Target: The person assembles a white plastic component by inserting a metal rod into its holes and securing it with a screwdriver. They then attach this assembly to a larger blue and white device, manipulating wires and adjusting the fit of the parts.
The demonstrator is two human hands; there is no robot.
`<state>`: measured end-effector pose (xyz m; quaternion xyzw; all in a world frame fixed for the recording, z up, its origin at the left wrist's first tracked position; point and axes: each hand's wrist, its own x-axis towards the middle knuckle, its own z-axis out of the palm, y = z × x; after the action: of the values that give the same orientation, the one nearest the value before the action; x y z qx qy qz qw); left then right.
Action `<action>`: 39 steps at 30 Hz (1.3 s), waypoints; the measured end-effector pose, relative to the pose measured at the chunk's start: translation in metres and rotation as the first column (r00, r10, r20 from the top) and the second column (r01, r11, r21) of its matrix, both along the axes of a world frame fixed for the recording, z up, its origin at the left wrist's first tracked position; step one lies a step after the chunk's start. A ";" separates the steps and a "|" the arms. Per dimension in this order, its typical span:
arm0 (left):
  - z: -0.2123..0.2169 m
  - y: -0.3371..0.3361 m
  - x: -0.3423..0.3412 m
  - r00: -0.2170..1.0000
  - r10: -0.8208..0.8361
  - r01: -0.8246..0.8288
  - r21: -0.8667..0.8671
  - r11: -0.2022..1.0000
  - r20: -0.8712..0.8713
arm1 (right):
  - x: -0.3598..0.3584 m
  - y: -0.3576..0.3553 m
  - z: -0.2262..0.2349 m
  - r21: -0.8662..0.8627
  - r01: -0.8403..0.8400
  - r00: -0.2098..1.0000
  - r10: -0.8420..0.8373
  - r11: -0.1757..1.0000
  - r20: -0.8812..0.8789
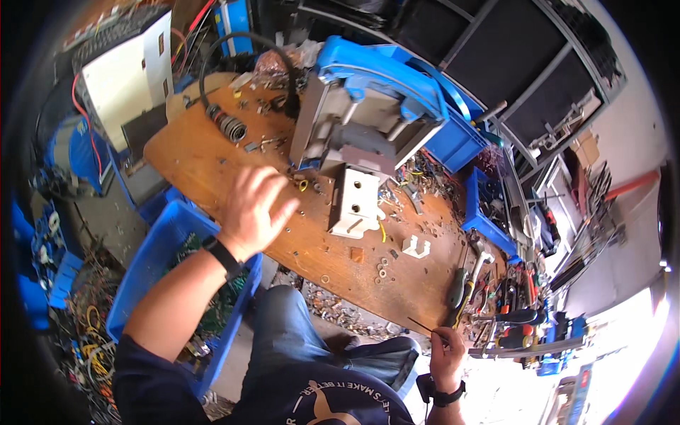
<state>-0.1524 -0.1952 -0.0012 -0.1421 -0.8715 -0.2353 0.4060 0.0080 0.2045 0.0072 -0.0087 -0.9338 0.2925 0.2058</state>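
Note:
My left hand (258, 209) reaches over the left part of the wooden table, its fingers spread and nothing in them. Just right of its fingertips lie small loose metal parts, among them a yellow ring (304, 185). Beyond these stands a white metal box-like bracket (358, 202) with two dark round holes, in front of a large blue and grey machine housing (382, 67). At the table's near right edge, my right hand (448, 358) is closed around a thin, dark, rod-like tool (421, 325). Its tip points up and left over the edge; my fingers hide its other end.
A small white bracket (416, 246) and several washers (383, 271) lie on the table (319, 248). A hammer (483, 256) and a screwdriver (457, 287) rest at the right. A thick cable's round connector (230, 126) sits far left. A blue bin (156, 262) with circuit boards stands below my left arm.

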 end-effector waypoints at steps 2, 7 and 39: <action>0.027 0.026 0.014 0.989 -0.150 0.150 -0.035 0.988 0.009 | 0.003 0.008 -0.005 -0.061 -0.027 1.000 0.026 0.998 -0.012; 0.054 0.084 0.023 0.988 -0.145 0.153 -0.224 0.963 0.050 | 0.012 0.019 -0.005 -0.075 -0.066 0.997 0.064 0.995 -0.031; 0.076 0.126 0.022 0.988 0.154 -0.050 -0.879 0.475 0.027 | 0.053 0.065 -0.036 -0.378 -0.212 0.977 0.206 0.901 -0.058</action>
<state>-0.1305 -0.0694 0.0746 -0.2647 -0.8960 0.2587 0.2454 0.0607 0.2691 -0.0283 0.0539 -0.8525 0.4894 0.1754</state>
